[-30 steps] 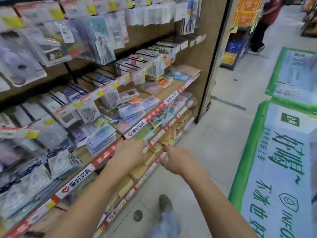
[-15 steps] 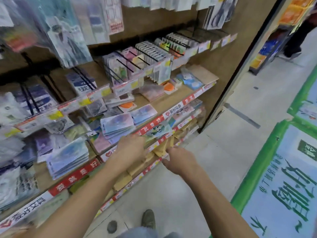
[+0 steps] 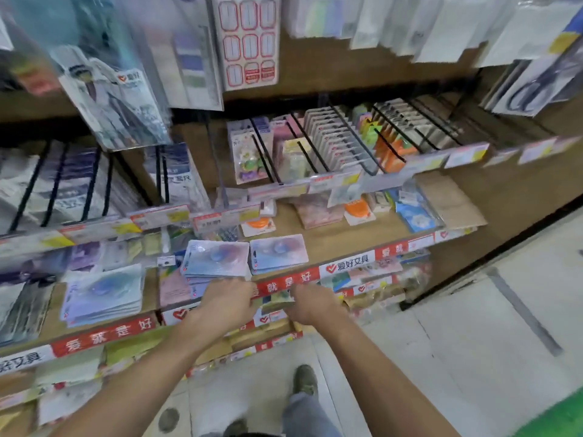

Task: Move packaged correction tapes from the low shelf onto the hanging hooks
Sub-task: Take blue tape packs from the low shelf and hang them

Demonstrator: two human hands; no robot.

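Two shoes [image 3: 304, 380] are seen low in the frame. Above them, the left hand [image 3: 225, 305] is laid at the shelf edge [image 3: 284, 282], its fingers hidden behind its back (grip cannot be told). The right hand [image 3: 310, 305] is closed around a blurred packet [image 3: 277, 302]. Stacked correction tape packs [image 3: 216, 258] lie mid-frame on the shelf. Farther up, black hooks [image 3: 347, 134] carry carded goods, their print unreadable.

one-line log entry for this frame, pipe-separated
stage: reaching into low shelf | left hand: at shelf edge, grip unclear | right hand: on packet below edge, grip unclear | hooks: untouched
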